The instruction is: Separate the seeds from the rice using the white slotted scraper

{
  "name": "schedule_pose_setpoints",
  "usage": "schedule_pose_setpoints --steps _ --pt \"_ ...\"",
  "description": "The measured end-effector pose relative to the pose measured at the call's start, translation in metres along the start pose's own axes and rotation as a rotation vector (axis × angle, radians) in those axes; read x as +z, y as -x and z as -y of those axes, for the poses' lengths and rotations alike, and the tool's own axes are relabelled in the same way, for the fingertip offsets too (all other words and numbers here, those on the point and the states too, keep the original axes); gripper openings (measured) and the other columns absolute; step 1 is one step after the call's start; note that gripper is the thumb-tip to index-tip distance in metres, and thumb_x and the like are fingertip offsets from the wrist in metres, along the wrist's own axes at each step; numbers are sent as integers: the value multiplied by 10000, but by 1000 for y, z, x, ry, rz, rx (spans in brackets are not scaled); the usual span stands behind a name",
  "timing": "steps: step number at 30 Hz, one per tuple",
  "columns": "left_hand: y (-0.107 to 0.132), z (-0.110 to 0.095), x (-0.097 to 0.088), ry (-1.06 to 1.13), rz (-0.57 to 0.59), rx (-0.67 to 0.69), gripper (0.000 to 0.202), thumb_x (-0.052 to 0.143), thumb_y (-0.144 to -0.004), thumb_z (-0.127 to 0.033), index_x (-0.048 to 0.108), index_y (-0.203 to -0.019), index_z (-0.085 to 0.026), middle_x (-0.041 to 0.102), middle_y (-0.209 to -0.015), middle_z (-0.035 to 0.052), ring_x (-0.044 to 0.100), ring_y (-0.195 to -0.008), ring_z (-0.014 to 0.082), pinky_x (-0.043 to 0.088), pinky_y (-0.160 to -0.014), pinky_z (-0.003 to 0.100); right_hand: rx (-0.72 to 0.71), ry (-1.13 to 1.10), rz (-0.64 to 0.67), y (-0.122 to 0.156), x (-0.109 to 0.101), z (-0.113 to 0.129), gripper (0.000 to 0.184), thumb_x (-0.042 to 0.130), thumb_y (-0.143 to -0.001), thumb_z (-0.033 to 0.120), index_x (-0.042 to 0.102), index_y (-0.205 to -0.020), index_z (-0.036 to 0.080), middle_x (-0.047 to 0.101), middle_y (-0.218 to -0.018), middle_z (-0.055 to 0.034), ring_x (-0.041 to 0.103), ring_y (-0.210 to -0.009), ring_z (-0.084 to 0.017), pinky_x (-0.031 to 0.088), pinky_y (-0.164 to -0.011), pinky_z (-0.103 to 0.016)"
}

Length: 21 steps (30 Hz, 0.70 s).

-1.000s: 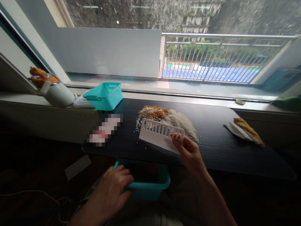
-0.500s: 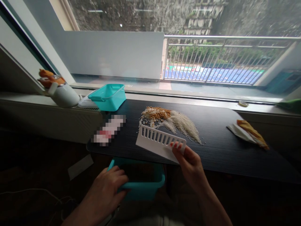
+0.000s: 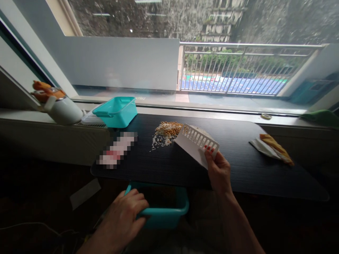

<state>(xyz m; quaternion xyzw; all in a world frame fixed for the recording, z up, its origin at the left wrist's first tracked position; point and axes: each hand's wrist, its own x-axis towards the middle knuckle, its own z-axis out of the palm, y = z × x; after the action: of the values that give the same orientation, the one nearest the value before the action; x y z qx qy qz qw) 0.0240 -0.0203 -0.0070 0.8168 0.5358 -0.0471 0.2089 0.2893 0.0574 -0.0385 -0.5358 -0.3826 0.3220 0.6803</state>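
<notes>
Behind a wide window with a railing point(image 3: 238, 67), a dark tabletop point(image 3: 251, 169) is seen along the sill in the head view. A pile point(image 3: 166, 129) of yellow beans mixed with white grains lies on it, at the far middle.

A white slotted board point(image 3: 196, 145) is held in the right hand point(image 3: 218, 171), pinched at its near right corner between thumb and fingers. The board is tilted, with its far corner set against the right side of the pile, so part of the pile is hidden behind it. It is probably held by one corner so that the long edge stays free against the grains. The right forearm is stretched forward over the near edge of the tabletop, and the wrist is bent a little to the left.

A teal bin point(image 3: 169, 211) is held just under the near edge, partly covered by the tabletop. The left hand point(image 3: 127, 215) is closed on its near rim, fingers curled over it. It seems that the bin is kept there so that its open top lies below the edge. The left arm is low and close to the body.

A second bin point(image 3: 116, 112) and a white jug point(image 3: 63, 111) stand at the far left. A packet point(image 3: 272, 148) lies well apart on the right.
</notes>
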Motion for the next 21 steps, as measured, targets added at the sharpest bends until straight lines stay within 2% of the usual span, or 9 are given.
schedule_pose_setpoints --steps 6,13,17,21 --pt "-3 -3 1 5 15 15 126 540 -732 -103 643 -745 -173 654 -835 24 568 -887 220 359 -792 377 -45 16 95 -21 5 6 325 709 -750 469 741 -940 207 736 -882 -39 658 -847 -223 506 -769 -351" --pt "-4 -5 5 11 0 31 130 558 -725 -95 648 -761 -182 655 -850 18 567 -899 221 360 -811 386 -77 53 230 -32 16 7 340 706 -751 478 749 -953 207 741 -884 -44 662 -841 -229 517 -777 -366" --pt "-6 -7 2 25 16 40 105 562 -749 -118 640 -741 -188 665 -850 17 570 -908 222 363 -802 378 -30 46 256 -30 5 11 358 722 -736 495 755 -958 216 751 -879 -43 675 -817 -230 534 -778 -386" --pt "-7 -11 -1 47 28 59 107 568 -741 -112 634 -730 -196 669 -847 12 568 -904 215 363 -793 368 -24 24 176 -24 -17 13 341 762 -706 475 762 -941 229 760 -937 -35 681 -872 -228 525 -870 -415"
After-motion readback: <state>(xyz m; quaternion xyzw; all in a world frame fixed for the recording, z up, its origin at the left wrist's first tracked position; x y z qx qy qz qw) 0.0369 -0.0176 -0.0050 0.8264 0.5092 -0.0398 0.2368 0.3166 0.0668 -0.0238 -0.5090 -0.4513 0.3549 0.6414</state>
